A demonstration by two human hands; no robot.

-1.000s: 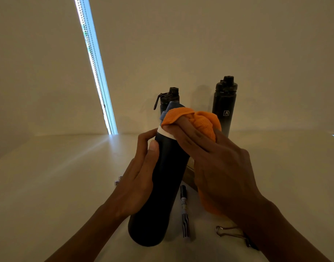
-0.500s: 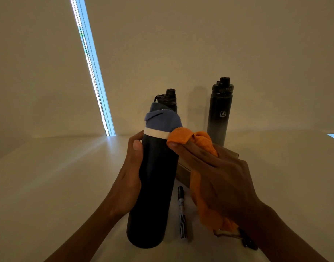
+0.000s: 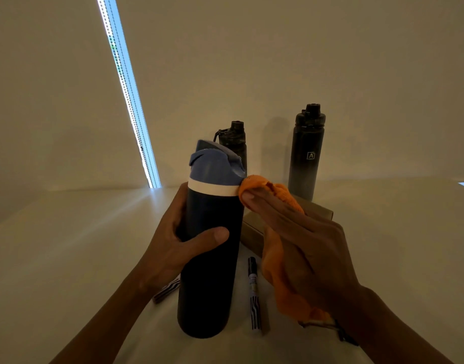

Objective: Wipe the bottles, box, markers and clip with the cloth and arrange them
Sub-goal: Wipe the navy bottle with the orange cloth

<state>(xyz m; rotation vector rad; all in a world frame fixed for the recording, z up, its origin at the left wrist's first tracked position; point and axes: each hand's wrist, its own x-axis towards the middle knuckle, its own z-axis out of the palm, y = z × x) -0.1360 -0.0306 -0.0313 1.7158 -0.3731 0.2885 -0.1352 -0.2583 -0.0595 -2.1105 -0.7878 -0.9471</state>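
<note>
A dark navy bottle (image 3: 207,285) with a blue lid and white band stands upright at the table's front. My left hand (image 3: 178,243) grips its body, thumb across the front. My right hand (image 3: 304,248) holds the orange cloth (image 3: 275,258) and presses its tip against the bottle's right side at the white band. Two black bottles stand at the back, one (image 3: 235,139) behind the navy bottle, one (image 3: 305,153) to the right. A brown box (image 3: 254,232) lies behind my right hand. One marker (image 3: 254,295) lies right of the navy bottle, another marker (image 3: 166,291) left of it. The clip (image 3: 330,327) peeks out under my right wrist.
The white table (image 3: 68,258) meets a plain wall at the back. A bright vertical window strip (image 3: 126,88) runs down the wall on the left.
The navy bottle went from tilted to upright. The cloth slid off the lid down to the right side at the band. My left thumb came round to the bottle's front.
</note>
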